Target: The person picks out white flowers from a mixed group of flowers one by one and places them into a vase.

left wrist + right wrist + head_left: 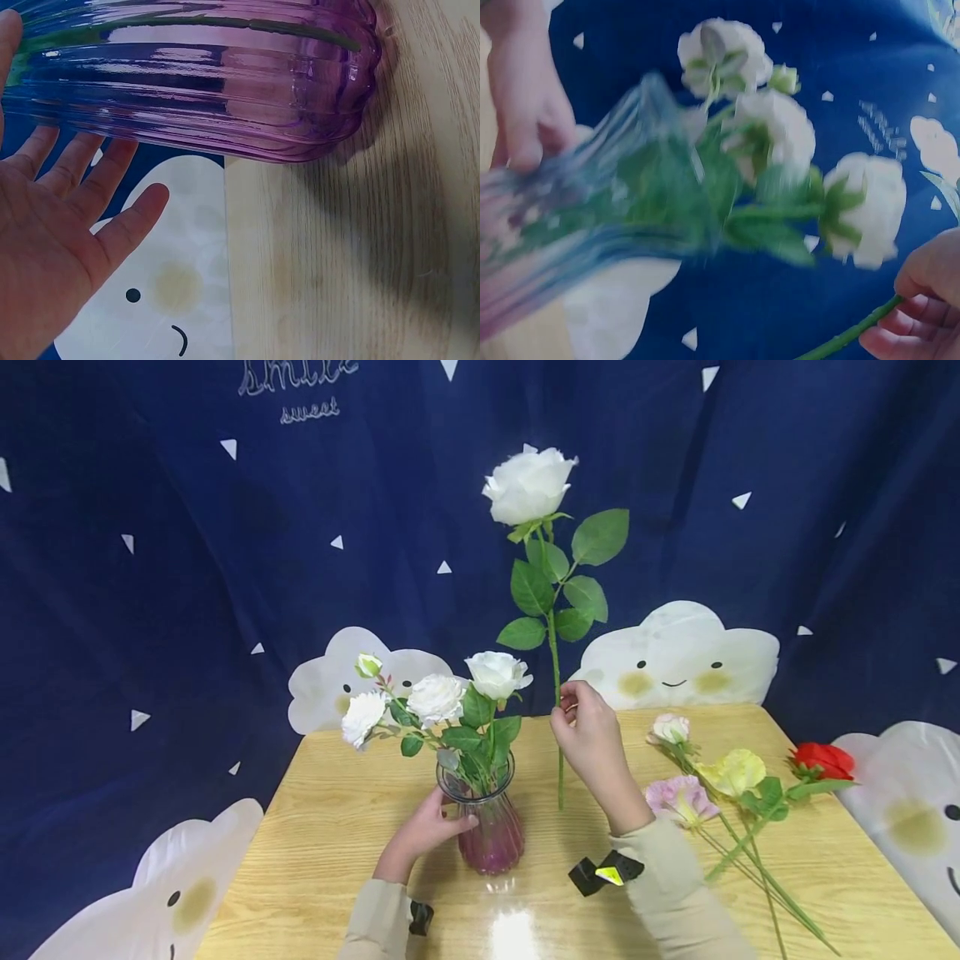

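Observation:
A ribbed glass vase point(491, 835), clear at the rim and pink-purple toward the base, stands upright on the table holding several white flowers point(437, 700) with green leaves. My left hand point(427, 828) holds it just below the rim, thumb in front and the other fingers at the far side; the left wrist view shows these fingers fairly straight and the palm point(45, 247) apart from the glass. To the right of the vase, my right hand point(592, 735) pinches the green stem point(851, 332) of a large white rose point(528, 487). This rose is upright, its bloom high above the vase.
On the wooden table point(300, 827), right of my right arm, lie a pale pink flower point(670, 728), a yellow flower point(733, 772), a pink-purple flower point(681, 799) and a red flower point(823, 761), their stems crossing. Behind hangs a dark blue curtain point(225, 527) with clouds and triangles.

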